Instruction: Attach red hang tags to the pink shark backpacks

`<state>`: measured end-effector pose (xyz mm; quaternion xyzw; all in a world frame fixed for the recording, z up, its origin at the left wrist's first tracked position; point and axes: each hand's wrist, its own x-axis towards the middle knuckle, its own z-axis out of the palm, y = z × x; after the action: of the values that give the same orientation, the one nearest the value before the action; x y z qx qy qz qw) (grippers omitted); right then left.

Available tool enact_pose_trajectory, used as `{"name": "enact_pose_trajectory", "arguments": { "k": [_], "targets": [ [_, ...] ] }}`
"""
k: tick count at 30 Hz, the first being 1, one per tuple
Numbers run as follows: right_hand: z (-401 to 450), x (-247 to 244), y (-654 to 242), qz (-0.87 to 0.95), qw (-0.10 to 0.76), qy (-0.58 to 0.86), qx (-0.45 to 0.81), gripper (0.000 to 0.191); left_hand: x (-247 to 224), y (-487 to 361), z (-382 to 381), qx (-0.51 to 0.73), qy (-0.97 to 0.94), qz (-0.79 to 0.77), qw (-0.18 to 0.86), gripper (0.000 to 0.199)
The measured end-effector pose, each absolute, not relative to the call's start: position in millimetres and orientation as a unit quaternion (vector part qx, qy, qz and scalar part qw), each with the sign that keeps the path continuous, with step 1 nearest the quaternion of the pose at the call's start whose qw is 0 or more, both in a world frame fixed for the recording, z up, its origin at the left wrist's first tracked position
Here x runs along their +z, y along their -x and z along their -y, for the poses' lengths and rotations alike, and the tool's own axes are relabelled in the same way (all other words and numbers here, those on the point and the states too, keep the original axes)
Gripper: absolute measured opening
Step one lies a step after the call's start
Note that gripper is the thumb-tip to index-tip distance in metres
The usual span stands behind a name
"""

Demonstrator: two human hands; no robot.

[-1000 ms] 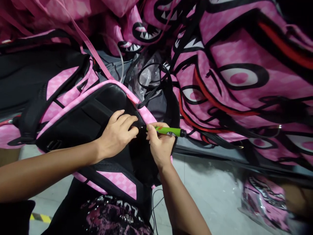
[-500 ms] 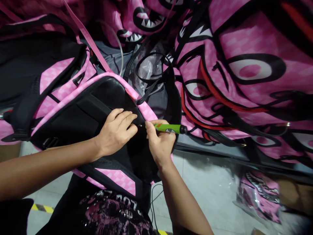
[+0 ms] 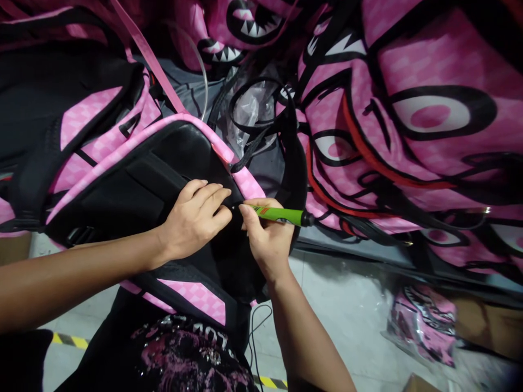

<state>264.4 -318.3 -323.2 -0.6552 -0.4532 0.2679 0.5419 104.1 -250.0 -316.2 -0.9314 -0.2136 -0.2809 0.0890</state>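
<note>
- A green pen-like tool with a dark rear end (image 3: 286,216) is held in the right hand (image 3: 272,242), pinched between thumb and fingers; its thin front end is pointed left, close to the left hand's fingertips.
- The left hand (image 3: 195,220) is laid on the black backpack with pink checkered edging (image 3: 175,142), its fingers side by side and slightly bent; whether fabric is gripped cannot be told.
- This backpack is placed in the centre, its smooth black panel turned up, between the wearer's body and the grey tabletop (image 3: 337,239).
- Orange marks and a dark print are seen on the green tool; any wording there is too small to be read.
- White lettering is printed on the black shirt with pink print (image 3: 200,356), but it cannot be read surely.
- At the far left, another black-and-pink backpack (image 3: 36,103) is seen.
- On the right, pink checkered bags with cartoon eyes and red trim (image 3: 412,60) are piled.
- Crumpled clear plastic (image 3: 247,111) is seen beyond the central backpack.
- At the near right, a pink printed item in clear wrapping (image 3: 427,321) is seen below tabletop level.
</note>
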Motion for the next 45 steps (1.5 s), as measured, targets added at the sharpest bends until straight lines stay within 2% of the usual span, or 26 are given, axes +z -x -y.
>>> {"name": "enact_pose_trajectory", "arguments": {
  "k": [3, 7, 15, 20, 23, 27, 33, 36, 45],
  "targets": [
    [317, -323, -266, 0.459, 0.538, 0.675, 0.208, 0.019, -316, -104, 249, -0.281, 0.931, 0.210, 0.104, 0.010],
    [317, -322, -267, 0.481, 0.514, 0.674, 0.225, 0.021, -317, -104, 249, -0.281, 0.929, 0.211, 0.114, 0.011],
    [313, -318, -269, 0.537, 0.478, 0.672, 0.179, 0.018, -318, -105, 249, -0.283, 0.928, 0.215, 0.112, 0.009],
    [311, -313, -276, 0.510, 0.501, 0.678, 0.171, 0.017, -320, -104, 248, -0.283, 0.927, 0.215, 0.118, 0.012],
    [315, -311, -281, 0.429, 0.540, 0.692, 0.213, 0.022, -320, -103, 249, -0.288, 0.927, 0.211, 0.118, 0.011],
    [318, -311, -277, 0.435, 0.522, 0.676, 0.285, 0.022, -321, -104, 250, -0.291, 0.927, 0.207, 0.110, 0.010],
    [311, -314, -273, 0.545, 0.466, 0.669, 0.195, 0.018, -322, -105, 249, -0.287, 0.929, 0.209, 0.109, 0.006],
    [309, -312, -277, 0.549, 0.447, 0.678, 0.198, 0.018, -322, -104, 248, -0.285, 0.930, 0.209, 0.099, 0.005],
    [308, -313, -278, 0.531, 0.465, 0.675, 0.213, 0.021, -323, -105, 248, -0.286, 0.930, 0.211, 0.094, 0.008]
  ]
}}
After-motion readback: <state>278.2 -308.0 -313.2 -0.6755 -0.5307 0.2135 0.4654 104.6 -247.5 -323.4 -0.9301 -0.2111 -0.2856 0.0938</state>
